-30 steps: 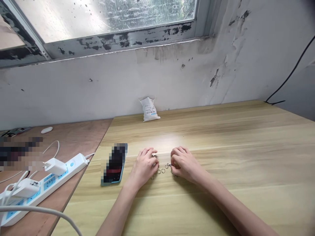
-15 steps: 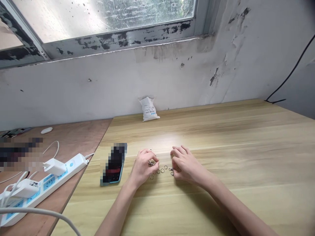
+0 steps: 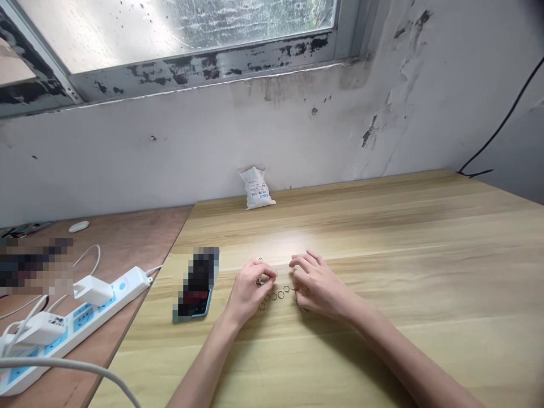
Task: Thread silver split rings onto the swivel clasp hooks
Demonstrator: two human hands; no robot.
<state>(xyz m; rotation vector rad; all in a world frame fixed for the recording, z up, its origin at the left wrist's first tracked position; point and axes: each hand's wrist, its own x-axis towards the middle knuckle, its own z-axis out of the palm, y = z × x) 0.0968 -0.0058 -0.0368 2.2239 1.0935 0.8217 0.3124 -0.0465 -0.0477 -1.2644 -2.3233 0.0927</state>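
My left hand (image 3: 250, 288) is closed, thumb and forefinger pinching a small metal ring (image 3: 276, 274) that shows at their tips. Under its palm, shiny metal clasps (image 3: 260, 281) are partly covered. Between my two hands several thin metal split rings (image 3: 280, 295) lie flat on the wooden table. My right hand (image 3: 315, 286) rests on the table just right of those rings, its thumb and forefinger drawn together low down over small metal pieces that are mostly hidden. Its other fingers curve forward. What exactly that pinch holds is too small to make out.
A phone (image 3: 199, 294), partly blurred, lies left of my left hand. At the back, against the wall, stands a small white labelled packet (image 3: 258, 190). A power strip (image 3: 85, 317) with plugs and cables runs along the brown table (image 3: 140, 232) on the left.
My right hand has shifted slightly left, covering small metal pieces that showed beside its thumb before. My left fingertips have moved a little right with the ring.
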